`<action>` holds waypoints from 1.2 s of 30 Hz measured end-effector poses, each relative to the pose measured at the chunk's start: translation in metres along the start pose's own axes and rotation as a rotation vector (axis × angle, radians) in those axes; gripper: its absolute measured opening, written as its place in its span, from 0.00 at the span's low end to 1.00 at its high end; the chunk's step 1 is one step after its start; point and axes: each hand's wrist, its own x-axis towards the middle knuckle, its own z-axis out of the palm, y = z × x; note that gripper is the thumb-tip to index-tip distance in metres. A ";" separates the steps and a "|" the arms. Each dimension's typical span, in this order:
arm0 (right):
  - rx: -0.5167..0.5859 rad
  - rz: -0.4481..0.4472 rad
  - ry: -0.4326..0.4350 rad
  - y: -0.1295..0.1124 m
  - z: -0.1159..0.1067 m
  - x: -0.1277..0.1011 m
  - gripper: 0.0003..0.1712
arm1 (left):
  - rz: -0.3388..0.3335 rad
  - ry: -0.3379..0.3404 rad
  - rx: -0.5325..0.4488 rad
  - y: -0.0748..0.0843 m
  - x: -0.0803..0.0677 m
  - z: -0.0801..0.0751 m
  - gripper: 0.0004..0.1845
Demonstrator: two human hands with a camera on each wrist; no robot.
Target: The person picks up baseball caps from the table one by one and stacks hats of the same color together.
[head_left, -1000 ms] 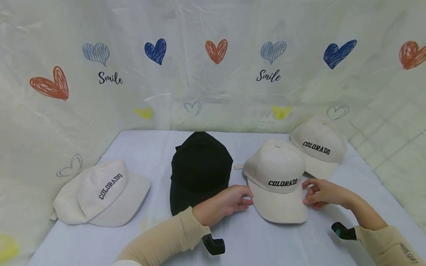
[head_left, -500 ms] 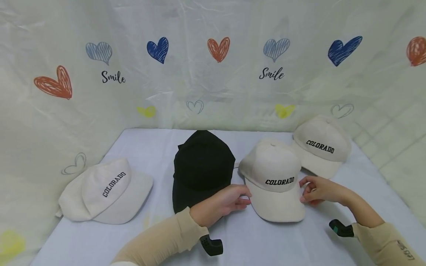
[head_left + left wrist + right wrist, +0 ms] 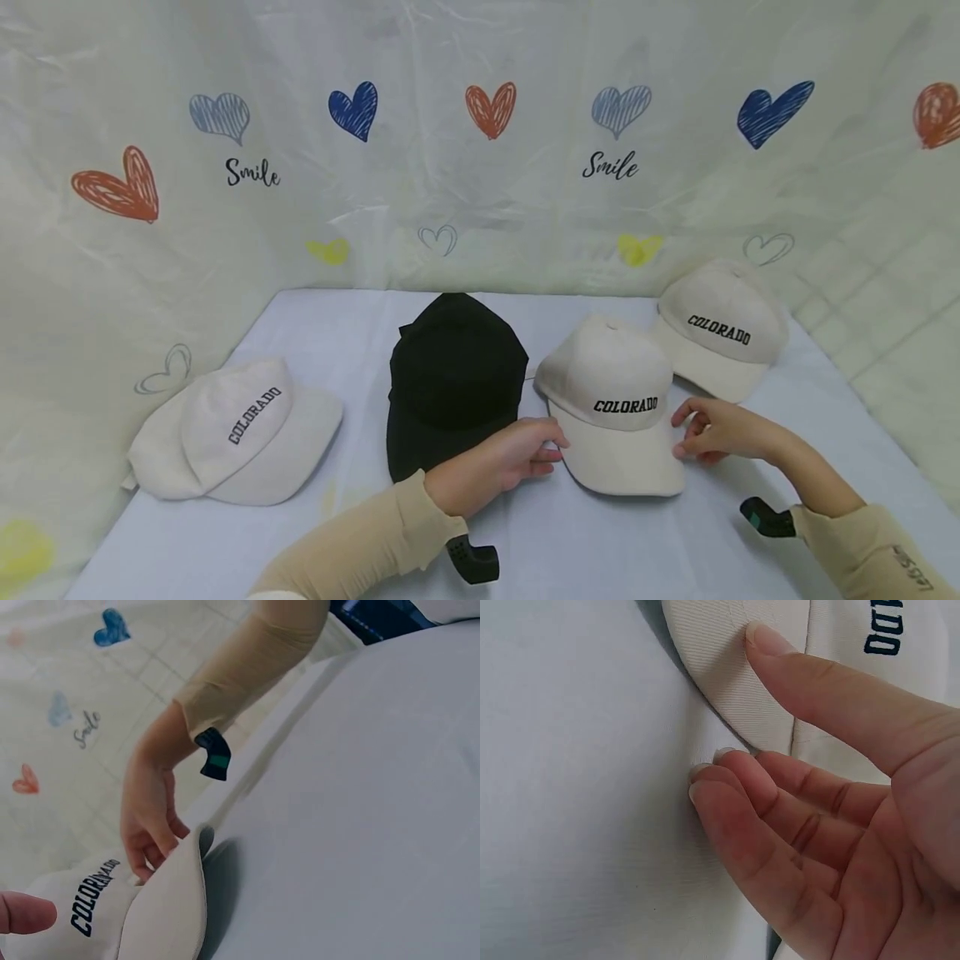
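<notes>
Head: beige cap (image 3: 618, 433) sits upright btwn hands, R of black cap (image 3: 457, 375). L hand (image 3: 506, 467) at its side, fingers half-curled; grip: can't tell.
L wrist: R hand (image 3: 150, 814) at far side of brim (image 3: 169, 907).
R wrist: R hand loosely holds brim, thumb over it; light, even pressure prob. best, avoids bending.

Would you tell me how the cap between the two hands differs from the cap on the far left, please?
In the head view, the handled cap points its brim toward the viewer; the far-left cap points its brim rightward. The lettering is nearly level on the handled cap but slanted on the far-left cap. Both are off-white.
</notes>
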 end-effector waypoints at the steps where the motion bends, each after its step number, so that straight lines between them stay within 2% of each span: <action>1: -0.002 -0.002 0.002 0.000 0.000 0.000 0.28 | 0.003 -0.005 0.000 0.000 -0.001 0.000 0.25; 6: -0.015 0.001 0.010 -0.002 0.000 0.001 0.28 | 0.011 -0.022 0.012 0.004 -0.004 -0.001 0.33; 12: -0.030 -0.004 0.017 -0.004 0.001 0.002 0.29 | 0.015 -0.030 0.027 0.004 -0.005 -0.003 0.36; 23: -0.060 0.016 0.009 -0.006 0.001 0.002 0.29 | 0.032 -0.065 0.010 0.003 -0.007 -0.009 0.36; 31: -0.158 -0.046 -0.006 -0.014 -0.009 -0.002 0.26 | 0.032 -0.085 -0.056 0.002 -0.008 -0.014 0.33; 36: -0.205 -0.064 0.011 -0.021 -0.019 -0.005 0.25 | 0.060 -0.122 -0.060 0.005 -0.012 -0.021 0.33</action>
